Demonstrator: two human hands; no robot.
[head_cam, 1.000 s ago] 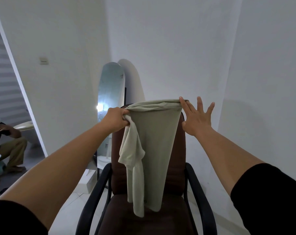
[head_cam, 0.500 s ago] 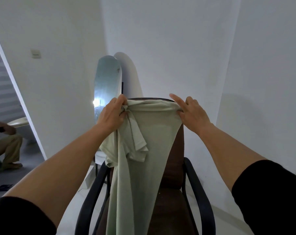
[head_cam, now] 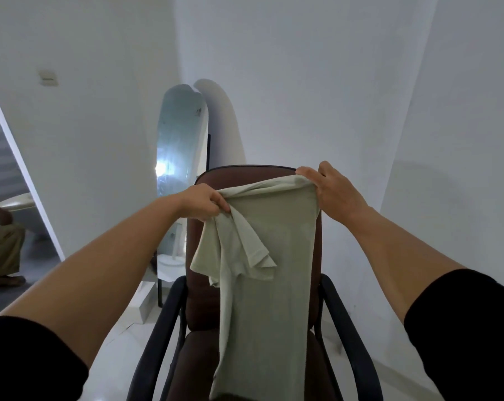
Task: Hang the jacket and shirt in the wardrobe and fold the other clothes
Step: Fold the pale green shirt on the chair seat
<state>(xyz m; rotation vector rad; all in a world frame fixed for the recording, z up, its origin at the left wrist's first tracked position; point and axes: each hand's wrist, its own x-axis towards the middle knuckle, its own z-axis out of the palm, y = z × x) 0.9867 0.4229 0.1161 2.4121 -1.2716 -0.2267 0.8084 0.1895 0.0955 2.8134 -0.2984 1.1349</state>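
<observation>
A pale green T-shirt (head_cam: 269, 285), folded lengthwise, hangs in the air in front of a brown office chair (head_cam: 200, 290). My left hand (head_cam: 206, 205) pinches the shirt's upper left corner, where both short sleeves bunch and dangle. My right hand (head_cam: 333, 191) grips the upper right corner, fingers curled over the top edge. The shirt's lower end drops out of view over the chair seat. No jacket or wardrobe is in view.
The chair has black armrests (head_cam: 347, 337) and stands close to white walls. A tall arched mirror (head_cam: 182, 157) leans against the wall behind it. A white box (head_cam: 146, 302) lies on the floor at left. A seated person (head_cam: 2, 244) shows through a doorway far left.
The shirt was lying over the chair's backrest; both hands have taken its top corners and lifted it off toward me. My right hand, spread open a second ago, now grips the corner.
</observation>
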